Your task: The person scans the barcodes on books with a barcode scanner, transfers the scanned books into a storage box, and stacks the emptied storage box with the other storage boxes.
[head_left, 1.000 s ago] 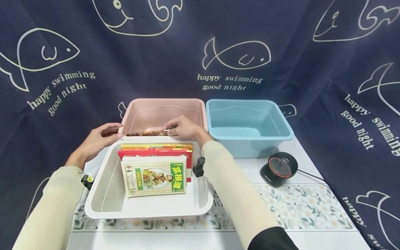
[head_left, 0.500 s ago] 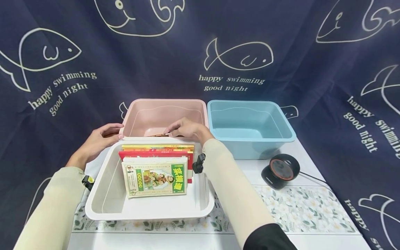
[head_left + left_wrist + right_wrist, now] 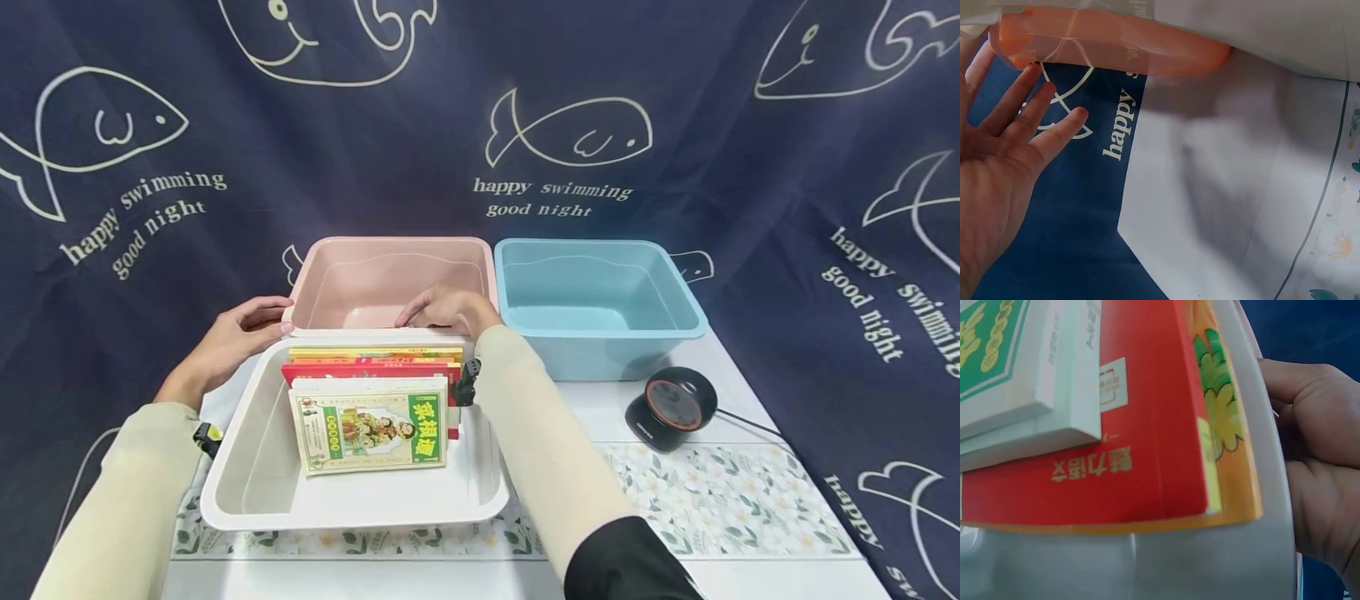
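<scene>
Inside the pink bin (image 3: pixel 397 241), my right hand (image 3: pixel 450 307) reaches down near the front wall, fingers curled and thumb pinching the top edge of a thin brown book. That book is almost wholly hidden by the bin's front rim. At the pink bin's left corner, my left hand (image 3: pixel 238 337) rests its fingertips on the rim; the left wrist view shows its fingers (image 3: pixel 1057 137) extended and spread. In the white bin (image 3: pixel 360 507) in front, a white-and-green book (image 3: pixel 375 429) leans against a red book (image 3: pixel 322 370), with several yellow-orange books (image 3: pixel 375 352) behind.
A blue bin (image 3: pixel 600 337) stands right of the pink one. In front of it sits a black round device (image 3: pixel 671 408) with a cable trailing right. A dark blue fish-print curtain (image 3: pixel 405 167) hangs behind the table (image 3: pixel 360 577).
The brown book has sunk lower behind the pink bin's front wall, with my right hand lowering along with it. My left hand stays at the rim.
</scene>
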{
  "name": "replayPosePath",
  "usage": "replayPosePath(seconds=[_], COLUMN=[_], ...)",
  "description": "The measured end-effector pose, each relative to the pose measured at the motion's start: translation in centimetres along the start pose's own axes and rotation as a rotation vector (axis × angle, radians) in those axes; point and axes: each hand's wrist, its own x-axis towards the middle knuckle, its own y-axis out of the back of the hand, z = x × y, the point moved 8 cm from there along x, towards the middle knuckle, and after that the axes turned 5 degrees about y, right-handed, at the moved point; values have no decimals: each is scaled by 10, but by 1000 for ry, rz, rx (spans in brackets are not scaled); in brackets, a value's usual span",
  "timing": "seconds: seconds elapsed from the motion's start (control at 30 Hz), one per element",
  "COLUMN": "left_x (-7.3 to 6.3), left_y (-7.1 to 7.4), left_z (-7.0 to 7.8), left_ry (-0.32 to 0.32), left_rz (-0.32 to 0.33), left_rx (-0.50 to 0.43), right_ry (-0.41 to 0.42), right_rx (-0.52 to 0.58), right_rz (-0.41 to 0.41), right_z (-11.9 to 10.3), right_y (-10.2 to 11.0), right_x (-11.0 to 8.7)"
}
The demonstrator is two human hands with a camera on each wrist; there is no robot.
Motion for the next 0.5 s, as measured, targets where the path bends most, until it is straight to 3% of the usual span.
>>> replayPosePath(seconds=[0.27, 0.5], left_x=[-5, -5], left_y=[1, 0], left_z=[2, 6], left_ry=[-2, -8], left_rz=[2, 10], left_rx=[-1, 5], right_ry=[-38, 12], right_rx=[37, 6], right_rz=[-25, -14], right_z=[4, 1], right_y=[-4, 2], right_x=[5, 4])
